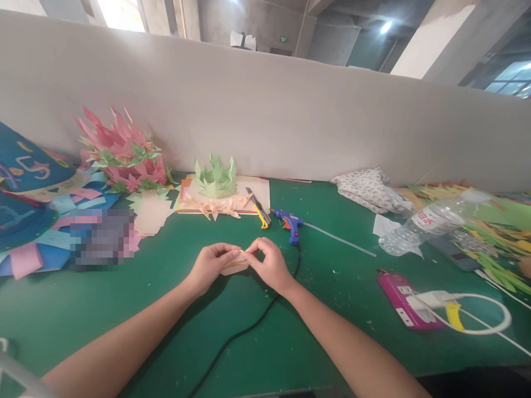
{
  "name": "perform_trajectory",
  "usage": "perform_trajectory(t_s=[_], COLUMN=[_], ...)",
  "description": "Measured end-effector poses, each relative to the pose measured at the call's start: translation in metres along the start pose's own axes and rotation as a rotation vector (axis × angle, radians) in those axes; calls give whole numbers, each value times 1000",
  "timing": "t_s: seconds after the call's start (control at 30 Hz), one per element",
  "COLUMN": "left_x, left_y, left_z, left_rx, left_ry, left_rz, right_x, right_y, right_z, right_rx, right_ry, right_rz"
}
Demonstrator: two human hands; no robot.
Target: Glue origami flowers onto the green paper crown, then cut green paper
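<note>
Over the green table, my left hand (213,267) and my right hand (267,262) meet with fingers pinched on a small piece of cream paper (235,267). Most of its upper edge is hidden behind my fingers. Just beyond my hands lie a yellow utility knife (260,211) and a blue glue gun (290,224) with a clear glue stick (340,239) sticking out of its back. Farther back, a light green folded-paper crown (215,178) stands on stacked paper sheets (259,193), with peach paper pieces (218,205) in front of it.
Left are pink paper crowns (128,149) and blue decorated cone hats (31,166). Right are a plastic bottle (431,221), a patterned cloth (365,188), a magenta power strip (404,301) and paper strips (501,243). A black cord (249,326) runs under my right wrist. A pale partition (290,116) closes the back.
</note>
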State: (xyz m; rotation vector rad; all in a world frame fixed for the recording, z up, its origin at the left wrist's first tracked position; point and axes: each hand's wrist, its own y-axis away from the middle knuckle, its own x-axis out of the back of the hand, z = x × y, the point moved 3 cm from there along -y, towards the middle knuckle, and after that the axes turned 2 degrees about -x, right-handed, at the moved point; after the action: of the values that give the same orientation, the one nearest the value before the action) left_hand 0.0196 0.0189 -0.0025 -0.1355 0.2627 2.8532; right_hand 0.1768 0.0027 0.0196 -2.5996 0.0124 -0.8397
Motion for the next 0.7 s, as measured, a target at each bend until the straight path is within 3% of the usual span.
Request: perform_trajectory(t_s=[0.5,0.7], left_x=[-5,-10], left_y=[4,6], left_z=[7,9], left_rx=[-65,-8], left_ry=[-119,10], left_rz=[24,-23], right_x=[0,-3], right_y=[-1,-2], right_z=[-3,-1], right_rx=[0,-64], right_ry=[-47,-204], right_rz=[-2,-17])
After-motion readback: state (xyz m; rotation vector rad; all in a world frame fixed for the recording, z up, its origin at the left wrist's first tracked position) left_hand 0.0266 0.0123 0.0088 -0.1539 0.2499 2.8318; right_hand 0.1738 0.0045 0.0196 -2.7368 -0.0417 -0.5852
